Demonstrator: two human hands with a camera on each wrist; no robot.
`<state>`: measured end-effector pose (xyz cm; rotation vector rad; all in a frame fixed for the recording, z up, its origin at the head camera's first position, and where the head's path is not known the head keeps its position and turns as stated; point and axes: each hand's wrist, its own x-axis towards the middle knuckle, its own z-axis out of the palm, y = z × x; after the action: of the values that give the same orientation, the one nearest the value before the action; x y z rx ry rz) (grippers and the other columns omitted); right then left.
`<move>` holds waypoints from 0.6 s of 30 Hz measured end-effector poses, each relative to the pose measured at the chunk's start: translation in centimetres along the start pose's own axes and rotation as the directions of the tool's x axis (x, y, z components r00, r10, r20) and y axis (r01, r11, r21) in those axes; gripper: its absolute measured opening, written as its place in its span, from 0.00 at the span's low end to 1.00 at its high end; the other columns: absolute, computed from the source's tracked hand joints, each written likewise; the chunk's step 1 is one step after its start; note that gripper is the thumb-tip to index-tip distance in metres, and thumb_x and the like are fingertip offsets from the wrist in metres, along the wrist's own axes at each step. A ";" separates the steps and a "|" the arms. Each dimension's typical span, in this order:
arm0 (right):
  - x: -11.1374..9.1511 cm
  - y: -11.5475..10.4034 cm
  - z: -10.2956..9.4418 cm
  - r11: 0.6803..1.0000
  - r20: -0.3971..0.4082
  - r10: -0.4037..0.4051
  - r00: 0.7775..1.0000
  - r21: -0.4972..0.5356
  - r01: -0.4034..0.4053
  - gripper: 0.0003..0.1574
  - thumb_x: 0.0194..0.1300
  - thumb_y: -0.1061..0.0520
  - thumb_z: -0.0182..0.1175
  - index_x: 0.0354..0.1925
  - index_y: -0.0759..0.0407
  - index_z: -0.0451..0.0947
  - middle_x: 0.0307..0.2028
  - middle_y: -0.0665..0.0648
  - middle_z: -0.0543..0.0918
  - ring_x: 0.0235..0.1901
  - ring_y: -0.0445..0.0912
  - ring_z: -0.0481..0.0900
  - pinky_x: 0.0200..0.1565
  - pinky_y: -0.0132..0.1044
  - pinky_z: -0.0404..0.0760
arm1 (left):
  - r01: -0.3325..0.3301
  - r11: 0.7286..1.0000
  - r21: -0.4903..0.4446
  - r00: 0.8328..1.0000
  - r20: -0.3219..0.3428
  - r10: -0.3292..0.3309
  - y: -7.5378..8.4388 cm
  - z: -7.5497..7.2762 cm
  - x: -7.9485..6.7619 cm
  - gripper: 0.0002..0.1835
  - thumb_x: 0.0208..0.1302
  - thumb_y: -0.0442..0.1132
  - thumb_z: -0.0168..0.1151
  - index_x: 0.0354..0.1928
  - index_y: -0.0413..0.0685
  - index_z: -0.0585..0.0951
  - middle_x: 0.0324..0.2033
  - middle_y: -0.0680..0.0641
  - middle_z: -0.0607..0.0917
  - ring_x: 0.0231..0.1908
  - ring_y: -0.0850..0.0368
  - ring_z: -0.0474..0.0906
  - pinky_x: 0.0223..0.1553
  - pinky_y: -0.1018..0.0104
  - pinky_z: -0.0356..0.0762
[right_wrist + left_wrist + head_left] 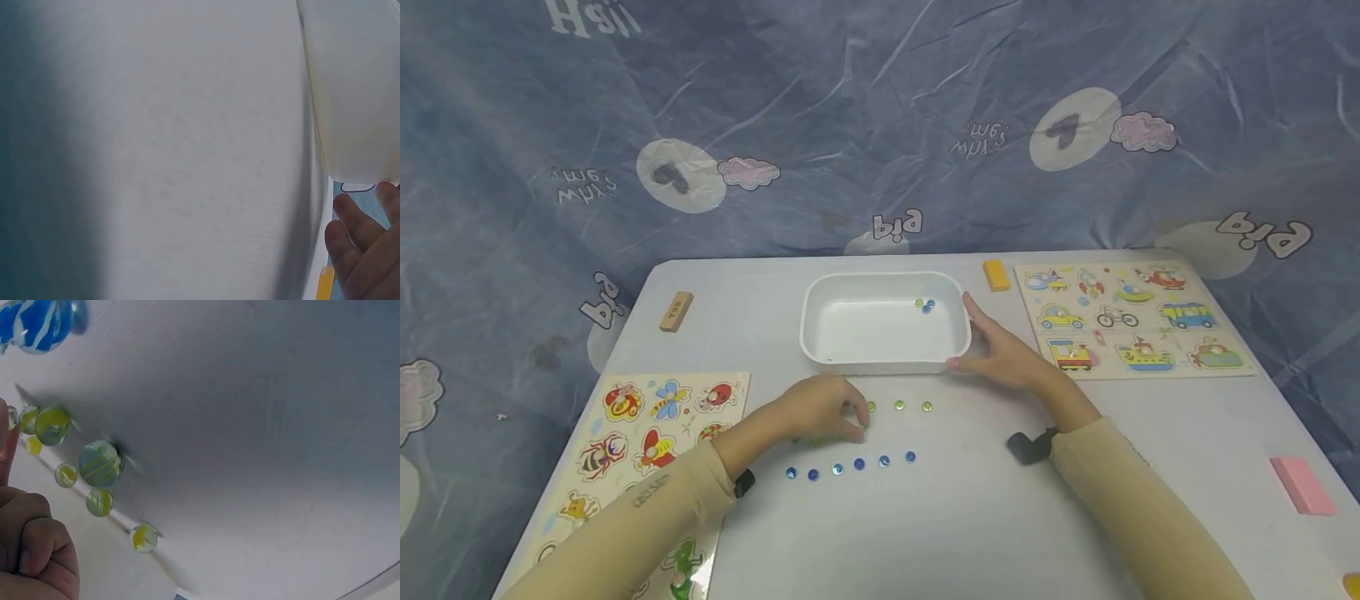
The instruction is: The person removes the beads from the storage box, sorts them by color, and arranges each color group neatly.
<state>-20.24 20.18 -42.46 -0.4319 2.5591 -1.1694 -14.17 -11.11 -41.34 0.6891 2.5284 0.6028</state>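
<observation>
My left hand (827, 408) is close in front of the white tray (887, 368), thumb and forefinger pinching a small clear marble (12, 417). Yellow-green marbles (899, 406) lie in a row beside it, some partly hidden by the hand. Nearer me runs a row of blue marbles (860, 464). At the tray's right end, my right hand (1000, 354) rests with spread fingers, thumb at the near corner and forefinger along the end wall. Inside the tray sit a yellow-green marble (918, 303) and two blue marbles (927, 308).
A puzzle board with insects (700, 492) lies under the left forearm. Another with vehicles (1120, 317) is at the back right. An orange block (996, 275), a wooden block (676, 312) and a pink block (1303, 485) sit around the table. A patterned cloth (850, 125) hangs behind.
</observation>
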 end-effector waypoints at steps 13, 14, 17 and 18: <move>0.0 0.1 0.1 1.000 -0.007 -0.004 1.000 -0.001 0.004 0.69 0.51 0.38 0.69 0.74 0.38 0.31 0.75 0.44 0.37 0.75 0.48 0.36 0.72 0.53 0.43 | -0.022 0.998 0.057 1.000 0.000 0.022 0.1 0.3 0.4 0.09 0.46 0.50 0.73 0.33 0.67 0.85 0.36 0.63 0.85 0.33 0.64 0.73 0.38 0.65 0.70; 0.0 0.0 0.1 1.000 -0.007 -0.003 1.000 -0.002 0.003 0.69 0.51 0.38 0.69 0.74 0.38 0.31 0.75 0.44 0.37 0.75 0.48 0.36 0.72 0.53 0.43 | -0.021 0.998 0.058 1.000 -0.002 0.022 0.1 0.3 0.4 0.10 0.47 0.50 0.73 0.33 0.67 0.85 0.37 0.63 0.85 0.33 0.64 0.73 0.38 0.65 0.70; -0.1 -0.1 0.0 1.000 -0.007 -0.003 1.000 0.001 0.003 0.69 0.51 0.39 0.69 0.74 0.38 0.31 0.75 0.44 0.37 0.75 0.48 0.36 0.72 0.53 0.44 | -0.019 0.999 0.049 1.000 -0.015 0.020 0.1 0.2 0.2 0.11 0.47 0.50 0.73 0.35 0.68 0.85 0.39 0.62 0.85 0.33 0.65 0.73 0.38 0.65 0.70; -0.1 -0.1 0.0 1.000 -0.006 -0.003 1.000 0.002 0.003 0.69 0.51 0.39 0.69 0.74 0.38 0.31 0.75 0.44 0.37 0.75 0.48 0.36 0.71 0.53 0.44 | -0.018 0.999 0.041 1.000 -0.019 0.019 0.2 0.1 0.1 0.11 0.47 0.50 0.73 0.35 0.67 0.85 0.39 0.63 0.85 0.32 0.65 0.73 0.38 0.66 0.70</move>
<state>-20.14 20.09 -42.36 -0.4320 2.5631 -1.1765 -14.09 -10.86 -41.35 0.7257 2.5612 0.5684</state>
